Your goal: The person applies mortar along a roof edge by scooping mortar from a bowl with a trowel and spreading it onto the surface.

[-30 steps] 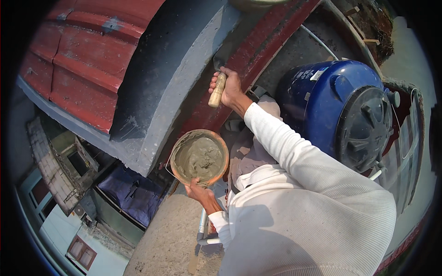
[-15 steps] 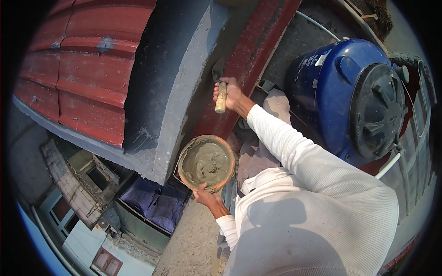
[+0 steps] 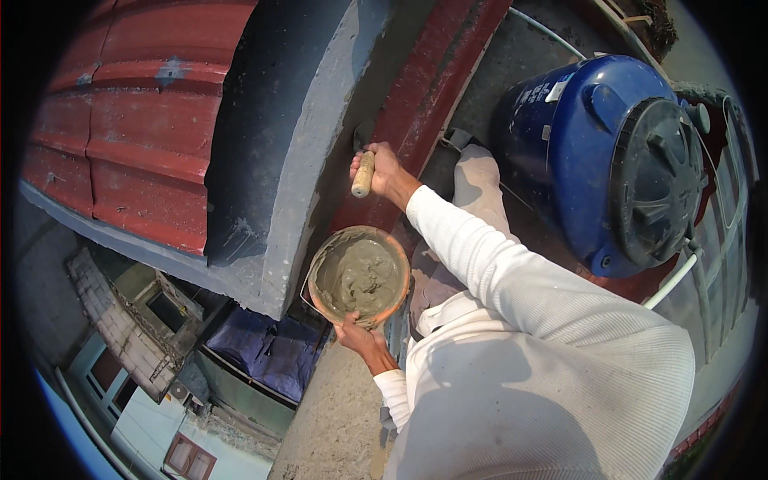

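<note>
My right hand (image 3: 386, 171) is wrapped round the wooden handle of a trowel (image 3: 363, 178). The trowel's metal blade is partly hidden beyond the fingers and lies close to the side of the grey wall (image 3: 308, 152); whether it touches cannot be made out. Lower down, my left hand (image 3: 362, 339) grips the near rim of an orange bucket (image 3: 403, 262), the thumb over the edge. Wet grey mortar (image 3: 360, 280) fills much of the bucket, with a swirled, lumpy top. A thin wire handle hangs at the bucket's left side.
Red metal roofing (image 3: 152, 144) lies beyond the wall on the left. A red metal strip (image 3: 432, 88) runs along the wall's foot. To the right stands a large blue water tank (image 3: 552, 152) with a black lid. Lower buildings and a blue tarp (image 3: 264, 348) show far below, left.
My right hand with the trowel has shifted left and slightly down, along the wall. The view has turned a little; my left hand keeps its hold on the bucket.
</note>
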A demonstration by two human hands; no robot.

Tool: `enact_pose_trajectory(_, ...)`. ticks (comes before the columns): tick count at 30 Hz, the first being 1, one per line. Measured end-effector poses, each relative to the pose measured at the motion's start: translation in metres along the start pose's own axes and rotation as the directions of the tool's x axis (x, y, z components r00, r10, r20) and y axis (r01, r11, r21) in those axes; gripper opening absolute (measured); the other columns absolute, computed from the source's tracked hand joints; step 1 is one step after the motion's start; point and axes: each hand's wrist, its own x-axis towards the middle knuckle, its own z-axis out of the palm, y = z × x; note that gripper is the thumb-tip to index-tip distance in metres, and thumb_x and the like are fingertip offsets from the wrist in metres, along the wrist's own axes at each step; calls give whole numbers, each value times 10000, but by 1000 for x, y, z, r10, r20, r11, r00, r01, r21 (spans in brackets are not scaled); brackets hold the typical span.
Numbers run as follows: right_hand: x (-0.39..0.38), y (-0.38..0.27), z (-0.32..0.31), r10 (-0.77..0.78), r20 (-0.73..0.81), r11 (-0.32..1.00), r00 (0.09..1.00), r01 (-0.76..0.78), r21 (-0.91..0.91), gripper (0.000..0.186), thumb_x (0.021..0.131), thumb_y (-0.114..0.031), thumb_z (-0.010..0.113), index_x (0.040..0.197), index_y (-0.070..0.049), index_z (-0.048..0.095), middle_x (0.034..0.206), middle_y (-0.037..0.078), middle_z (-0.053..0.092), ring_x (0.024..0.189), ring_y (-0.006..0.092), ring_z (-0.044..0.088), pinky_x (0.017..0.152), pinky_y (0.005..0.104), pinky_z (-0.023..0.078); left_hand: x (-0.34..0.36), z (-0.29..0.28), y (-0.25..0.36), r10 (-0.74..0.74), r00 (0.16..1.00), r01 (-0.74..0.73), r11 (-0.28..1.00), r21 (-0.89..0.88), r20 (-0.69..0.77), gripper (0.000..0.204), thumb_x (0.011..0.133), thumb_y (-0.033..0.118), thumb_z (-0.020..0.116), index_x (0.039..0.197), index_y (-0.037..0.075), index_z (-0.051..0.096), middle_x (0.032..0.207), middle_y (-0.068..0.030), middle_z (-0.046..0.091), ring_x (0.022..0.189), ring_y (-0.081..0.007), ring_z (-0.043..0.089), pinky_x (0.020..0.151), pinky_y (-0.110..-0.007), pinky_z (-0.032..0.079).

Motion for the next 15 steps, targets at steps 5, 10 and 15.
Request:
enact_pose_trajectory(5, -4, 5, -25, 37, 51, 999, 998, -36, -23, 251, 1000, -289, 488, 897, -68, 548, 776, 86, 574, 639, 249, 575, 611, 431, 551, -1, -11, -7, -9, 1000, 8, 1000, -14, -21, 634, 720, -58, 595, 1354, -73, 600, 1317, -130, 646, 1155, -274, 658, 1019, -377, 526)
enact_pose_trajectory(10, 7, -141, 44, -272, 133, 962, 953, 270, 36, 202, 1018, -223, 455, 918, -65, 530, 766, 78, 550, 657, 245, 570, 646, 429, 563, -10, -8, -10, -6, 999, 4, 999, -53, -32, 661, 734, -68, 595, 1395, -81, 587, 1364, -147, 637, 1191, -283, 652, 1049, -379, 521)
enact_pose_trajectory(15, 31, -142, 41, -192, 211, 979, 958, 173, 105, 189, 1004, -218, 457, 940, -60, 541, 771, 92, 562, 680, 253, 586, 642, 436, 557, -12, -4, -8, -36, 999, 36, 999, -26, -13, 678, 739, -68, 590, 1417, -86, 569, 1374, -164, 629, 1201, -295, 652, 1030, -397, 546)
